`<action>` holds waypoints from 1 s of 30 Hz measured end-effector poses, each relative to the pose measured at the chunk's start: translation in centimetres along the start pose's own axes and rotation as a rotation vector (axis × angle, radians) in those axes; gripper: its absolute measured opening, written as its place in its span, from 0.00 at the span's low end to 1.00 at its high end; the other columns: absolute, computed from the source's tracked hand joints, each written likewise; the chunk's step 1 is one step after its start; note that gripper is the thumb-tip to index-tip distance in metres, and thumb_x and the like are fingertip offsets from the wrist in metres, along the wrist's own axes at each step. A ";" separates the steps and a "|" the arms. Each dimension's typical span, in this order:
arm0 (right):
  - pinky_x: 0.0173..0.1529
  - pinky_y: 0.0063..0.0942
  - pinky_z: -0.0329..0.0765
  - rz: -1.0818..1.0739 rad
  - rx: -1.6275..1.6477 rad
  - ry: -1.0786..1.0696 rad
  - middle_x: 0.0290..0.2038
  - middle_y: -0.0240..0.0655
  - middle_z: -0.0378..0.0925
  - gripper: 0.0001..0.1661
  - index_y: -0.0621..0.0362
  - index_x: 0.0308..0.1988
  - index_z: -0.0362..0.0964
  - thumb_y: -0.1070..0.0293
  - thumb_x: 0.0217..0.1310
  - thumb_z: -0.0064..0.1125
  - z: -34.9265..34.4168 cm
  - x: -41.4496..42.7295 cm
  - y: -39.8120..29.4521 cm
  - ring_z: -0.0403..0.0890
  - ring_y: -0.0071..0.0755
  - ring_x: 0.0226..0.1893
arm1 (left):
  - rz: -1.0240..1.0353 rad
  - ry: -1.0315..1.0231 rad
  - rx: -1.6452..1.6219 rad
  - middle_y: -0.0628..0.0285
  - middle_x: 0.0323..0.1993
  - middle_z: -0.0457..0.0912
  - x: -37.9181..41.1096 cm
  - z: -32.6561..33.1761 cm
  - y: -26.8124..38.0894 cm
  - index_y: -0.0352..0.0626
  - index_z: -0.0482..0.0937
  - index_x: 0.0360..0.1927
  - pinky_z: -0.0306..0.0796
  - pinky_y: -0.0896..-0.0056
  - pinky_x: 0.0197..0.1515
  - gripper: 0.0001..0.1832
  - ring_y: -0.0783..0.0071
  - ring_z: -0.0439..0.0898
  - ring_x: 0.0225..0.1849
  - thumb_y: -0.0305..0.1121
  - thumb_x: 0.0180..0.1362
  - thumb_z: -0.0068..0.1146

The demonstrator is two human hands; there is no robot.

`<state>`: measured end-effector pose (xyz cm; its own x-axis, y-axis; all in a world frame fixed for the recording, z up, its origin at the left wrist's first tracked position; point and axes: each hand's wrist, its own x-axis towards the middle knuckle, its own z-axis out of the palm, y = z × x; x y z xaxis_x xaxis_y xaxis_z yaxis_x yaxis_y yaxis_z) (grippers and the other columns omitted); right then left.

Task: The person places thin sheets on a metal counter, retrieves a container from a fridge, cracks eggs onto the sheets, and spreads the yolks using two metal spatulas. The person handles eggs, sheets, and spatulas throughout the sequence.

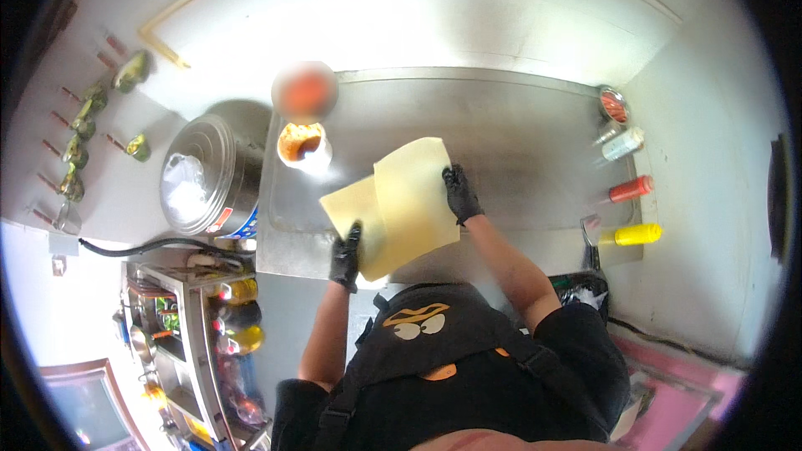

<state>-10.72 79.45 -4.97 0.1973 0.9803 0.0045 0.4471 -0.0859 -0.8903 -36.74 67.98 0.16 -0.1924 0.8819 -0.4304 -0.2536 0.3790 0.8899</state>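
Observation:
A pale yellow flexible sheet [416, 200] is held up over a steel griddle plate [526, 138]. It looks either folded or doubled with a second sheet [353, 203] behind it at the left; its material is not plain. My left hand [346, 257], in a black glove, grips the lower left edge with the thumb on top. At the right edge, my gloved right hand [462, 195] pinches the sheet, with some fingers hidden behind it. A white tub [318, 155] with brown-orange sauce stains inside stands on the griddle's left end, beyond my left hand.
A blurred bowl of red food [305, 91] is behind the tub. Along the right end stand a metal can [613, 106], a red squeeze bottle [631, 189], a yellow one [638, 234] and a scraper [590, 241]. A large lidded steel pot [247, 163] is left; a shelf rack [197, 326] holds bottles.

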 end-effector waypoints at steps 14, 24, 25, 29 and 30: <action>0.71 0.42 0.38 -0.198 -0.897 -0.831 0.70 0.37 0.35 0.53 0.47 0.69 0.34 0.48 0.54 0.57 8.5 11.0 9.7 0.38 0.41 0.70 | -0.138 0.379 0.229 0.67 0.35 0.78 -1.9 -1.6 -4.3 0.39 0.77 0.44 0.71 0.75 0.35 0.16 0.80 0.76 0.33 0.41 0.60 0.56; 0.53 0.29 0.68 0.651 0.694 -0.957 0.44 0.36 0.77 0.30 0.60 0.52 0.70 0.46 0.66 0.41 3.5 2.2 9.9 0.74 0.28 0.46 | -0.113 0.066 0.129 0.67 0.38 0.79 2.6 7.3 -3.4 0.38 0.77 0.46 0.70 0.74 0.43 0.14 0.78 0.75 0.39 0.36 0.61 0.54; 0.54 0.28 0.68 0.455 0.613 -0.872 0.47 0.36 0.75 0.27 0.60 0.55 0.67 0.51 0.67 0.45 2.2 0.9 9.6 0.73 0.28 0.47 | -0.077 0.032 0.150 0.66 0.38 0.80 2.8 8.5 -2.9 0.38 0.76 0.46 0.70 0.74 0.43 0.14 0.78 0.75 0.39 0.36 0.61 0.54; 0.59 0.28 0.64 0.331 0.679 -0.540 0.58 0.38 0.66 0.31 0.60 0.63 0.54 0.64 0.64 0.52 -3.4 -2.6 5.7 0.68 0.30 0.55 | 0.054 -0.148 0.474 0.62 0.39 0.80 3.5 10.4 -2.8 0.36 0.75 0.48 0.69 0.74 0.44 0.15 0.77 0.75 0.41 0.36 0.62 0.53; 0.60 0.28 0.62 0.293 0.621 -0.432 0.60 0.39 0.64 0.33 0.60 0.63 0.52 0.66 0.63 0.53 -4.1 -3.3 5.3 0.66 0.31 0.57 | 0.057 -0.206 0.442 0.58 0.41 0.80 3.8 10.7 -3.6 0.35 0.73 0.49 0.69 0.72 0.46 0.16 0.74 0.76 0.42 0.34 0.62 0.52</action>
<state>-5.37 75.01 -7.86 -0.1794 0.9263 -0.3314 -0.1617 -0.3600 -0.9188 -26.41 72.93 -3.03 0.0086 0.9250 -0.3798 0.1872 0.3716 0.9093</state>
